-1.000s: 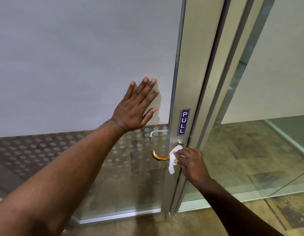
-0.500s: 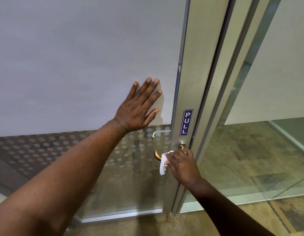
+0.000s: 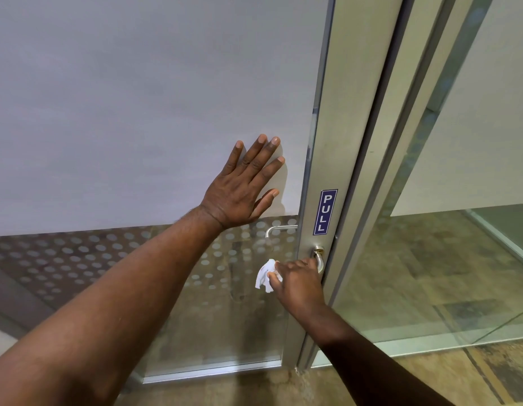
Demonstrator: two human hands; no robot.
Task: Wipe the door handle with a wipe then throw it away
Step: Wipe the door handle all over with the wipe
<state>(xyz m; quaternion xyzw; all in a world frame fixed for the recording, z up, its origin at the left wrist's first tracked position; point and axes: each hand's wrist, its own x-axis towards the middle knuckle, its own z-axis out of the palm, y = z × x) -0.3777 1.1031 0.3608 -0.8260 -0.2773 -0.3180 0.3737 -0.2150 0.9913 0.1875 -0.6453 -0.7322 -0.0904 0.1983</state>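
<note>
**Handle wipe in progress; disposal outstanding**

The left hand (image 3: 239, 189) lies flat against the frosted glass door panel (image 3: 137, 112), fingers spread open and holding nothing. By its placement it appears to steady the door.

The right hand (image 3: 297, 284) is at the door handle (image 3: 319, 257), low on the metal door frame (image 3: 336, 142), just beneath the blue PULL sign (image 3: 325, 211). Its fingers are closed over the lever with the white wipe (image 3: 264, 275) held under them. A crumpled portion of the wipe protrudes from the left side of the hand. Only the handle's base and neck show beside the knuckles; the lever itself is hidden under the hand and wipe. A second handle (image 3: 279, 229) on the far side of the door is visible through the glass and is untouched.

Assessment: the wiping step is in hand. The discard step is not yet done, and no bin is in view.

Next move, as judged: keep the wipe pressed round the lever and draw it along the full length, including the underside and the neck at the frame. The bracing hand should hold the door steady meanwhile. A place to discard the wipe must then be found outside this view.
</note>
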